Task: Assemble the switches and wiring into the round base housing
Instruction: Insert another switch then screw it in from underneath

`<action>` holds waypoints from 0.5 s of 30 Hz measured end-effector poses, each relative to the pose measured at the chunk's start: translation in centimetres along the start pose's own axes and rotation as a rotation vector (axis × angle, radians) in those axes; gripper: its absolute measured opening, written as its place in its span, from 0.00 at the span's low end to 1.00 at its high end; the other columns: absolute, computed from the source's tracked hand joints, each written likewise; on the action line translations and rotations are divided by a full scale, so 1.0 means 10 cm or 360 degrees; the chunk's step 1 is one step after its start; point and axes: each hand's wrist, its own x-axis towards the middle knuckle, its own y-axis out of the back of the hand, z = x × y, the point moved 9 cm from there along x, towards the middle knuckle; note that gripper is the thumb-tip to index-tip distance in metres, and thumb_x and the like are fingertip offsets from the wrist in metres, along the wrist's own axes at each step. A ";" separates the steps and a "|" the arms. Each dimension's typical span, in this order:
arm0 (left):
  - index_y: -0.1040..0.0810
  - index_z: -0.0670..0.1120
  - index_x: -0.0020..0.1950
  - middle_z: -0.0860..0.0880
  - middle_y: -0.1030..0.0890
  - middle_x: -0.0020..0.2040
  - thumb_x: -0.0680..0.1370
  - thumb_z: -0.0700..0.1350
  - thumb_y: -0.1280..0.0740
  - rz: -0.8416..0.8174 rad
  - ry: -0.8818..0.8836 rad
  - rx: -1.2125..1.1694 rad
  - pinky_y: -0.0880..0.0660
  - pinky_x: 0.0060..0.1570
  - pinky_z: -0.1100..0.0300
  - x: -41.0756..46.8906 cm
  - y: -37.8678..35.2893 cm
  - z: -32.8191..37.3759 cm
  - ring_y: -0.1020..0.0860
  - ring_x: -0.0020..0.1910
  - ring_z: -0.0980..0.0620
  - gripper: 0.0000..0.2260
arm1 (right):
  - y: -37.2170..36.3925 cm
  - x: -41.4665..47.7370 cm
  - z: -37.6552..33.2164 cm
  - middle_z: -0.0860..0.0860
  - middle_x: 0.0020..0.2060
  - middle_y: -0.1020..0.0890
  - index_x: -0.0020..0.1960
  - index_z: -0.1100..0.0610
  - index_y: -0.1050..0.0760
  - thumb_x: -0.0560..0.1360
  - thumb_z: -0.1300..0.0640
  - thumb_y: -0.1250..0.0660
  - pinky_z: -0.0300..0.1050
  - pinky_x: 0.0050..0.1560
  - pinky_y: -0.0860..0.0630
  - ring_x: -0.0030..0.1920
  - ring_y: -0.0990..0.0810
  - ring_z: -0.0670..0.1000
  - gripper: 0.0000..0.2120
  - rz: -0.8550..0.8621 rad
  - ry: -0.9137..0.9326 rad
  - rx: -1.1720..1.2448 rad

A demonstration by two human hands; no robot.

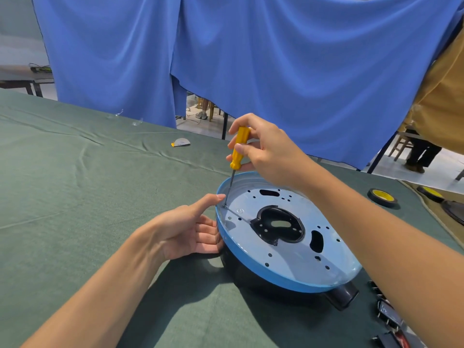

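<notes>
The round base housing [281, 275] lies on the green cloth, blue-rimmed with a pale perforated plate and a black centre insert [278, 223]. My right hand [266, 151] grips a yellow-handled screwdriver [239, 146] upright, its tip set at a hole near the housing's left rim. My left hand [190, 227] rests against the housing's left outer wall, fingers straight, the thumb touching the rim beside the screwdriver tip. Black switch parts with wires [388, 320] lie at the lower right, partly hidden by my right forearm.
Two rolls of black tape with yellow cores [383, 197] [430, 193] lie at the far right. A small white and orange half-disc [180, 142] sits on the cloth further back. A blue curtain hangs behind the table; the table's edge runs close behind the housing.
</notes>
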 end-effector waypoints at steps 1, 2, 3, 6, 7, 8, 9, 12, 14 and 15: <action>0.26 0.34 0.58 0.37 0.19 0.46 0.57 0.55 0.19 -0.0015 0.0015 0.0038 0.18 0.40 0.52 -0.02 0.00 -0.01 0.18 0.39 0.44 0.38 | 0.01 -0.02 0.00 0.60 0.51 0.22 0.58 0.59 0.30 0.80 0.65 0.40 0.52 0.47 0.17 0.48 0.17 0.54 0.07 0.0002 -0.0012 0.0020; 0.26 0.34 0.58 0.37 0.19 0.45 0.57 0.55 0.19 -0.0025 0.0028 0.0078 0.18 0.40 0.52 -0.05 -0.01 -0.02 0.18 0.39 0.44 0.38 | 0.02 -0.04 -0.01 0.60 0.51 0.22 0.58 0.59 0.29 0.80 0.65 0.39 0.52 0.46 0.17 0.48 0.16 0.54 0.07 -0.0006 -0.0023 0.0036; 0.26 0.33 0.58 0.37 0.18 0.44 0.58 0.56 0.19 -0.0030 0.0036 0.0113 0.18 0.41 0.51 -0.07 -0.03 -0.03 0.18 0.39 0.43 0.38 | 0.02 -0.06 -0.03 0.60 0.51 0.22 0.58 0.59 0.29 0.80 0.65 0.39 0.52 0.46 0.17 0.48 0.16 0.54 0.07 -0.0024 -0.0027 0.0042; 0.26 0.31 0.58 0.36 0.17 0.44 0.60 0.55 0.21 -0.0046 0.0022 0.0129 0.18 0.39 0.52 -0.11 -0.13 -0.07 0.17 0.39 0.42 0.38 | 0.04 -0.13 -0.09 0.60 0.51 0.22 0.56 0.57 0.28 0.79 0.64 0.36 0.52 0.44 0.17 0.47 0.16 0.55 0.07 -0.0075 -0.0009 -0.0013; 0.27 0.31 0.59 0.35 0.17 0.45 0.60 0.55 0.21 -0.0058 0.0009 0.0128 0.18 0.38 0.52 -0.11 -0.19 -0.09 0.17 0.40 0.42 0.38 | 0.06 -0.16 -0.12 0.60 0.49 0.22 0.56 0.57 0.27 0.78 0.63 0.34 0.51 0.44 0.16 0.46 0.16 0.56 0.07 -0.0068 0.0006 -0.0064; 0.27 0.30 0.59 0.35 0.17 0.44 0.61 0.55 0.22 -0.0073 -0.0001 0.0136 0.18 0.38 0.52 -0.10 -0.24 -0.12 0.16 0.40 0.41 0.38 | 0.09 -0.18 -0.15 0.59 0.47 0.22 0.55 0.57 0.26 0.78 0.61 0.33 0.51 0.43 0.17 0.44 0.16 0.56 0.07 -0.0046 0.0026 -0.0141; 0.27 0.30 0.59 0.35 0.17 0.43 0.61 0.55 0.22 -0.0087 -0.0004 0.0146 0.19 0.37 0.53 -0.10 -0.30 -0.15 0.16 0.38 0.42 0.38 | 0.12 -0.21 -0.18 0.59 0.45 0.21 0.53 0.57 0.26 0.77 0.59 0.31 0.51 0.42 0.17 0.43 0.17 0.57 0.07 -0.0013 0.0046 -0.0242; 0.27 0.30 0.57 0.37 0.17 0.39 0.61 0.56 0.23 -0.0112 -0.0002 0.0179 0.19 0.36 0.54 -0.09 -0.42 -0.22 0.16 0.36 0.43 0.38 | 0.22 -0.28 -0.18 0.57 0.39 0.20 0.49 0.57 0.27 0.75 0.52 0.29 0.56 0.46 0.20 0.44 0.19 0.59 0.11 0.0102 0.0006 -0.0514; 0.25 0.31 0.55 0.37 0.17 0.40 0.60 0.56 0.22 -0.0133 0.0002 0.0209 0.19 0.37 0.53 -0.10 -0.46 -0.25 0.16 0.37 0.42 0.36 | 0.26 -0.31 -0.13 0.56 0.39 0.20 0.47 0.57 0.29 0.74 0.49 0.29 0.56 0.48 0.22 0.45 0.20 0.60 0.14 0.0137 -0.0096 -0.0598; 0.24 0.31 0.54 0.36 0.17 0.41 0.60 0.56 0.22 -0.0141 0.0007 0.0210 0.18 0.38 0.53 -0.10 -0.48 -0.26 0.16 0.38 0.41 0.35 | 0.28 -0.33 -0.10 0.57 0.39 0.20 0.45 0.56 0.30 0.74 0.48 0.29 0.56 0.48 0.22 0.45 0.20 0.60 0.14 0.0141 -0.0151 -0.0621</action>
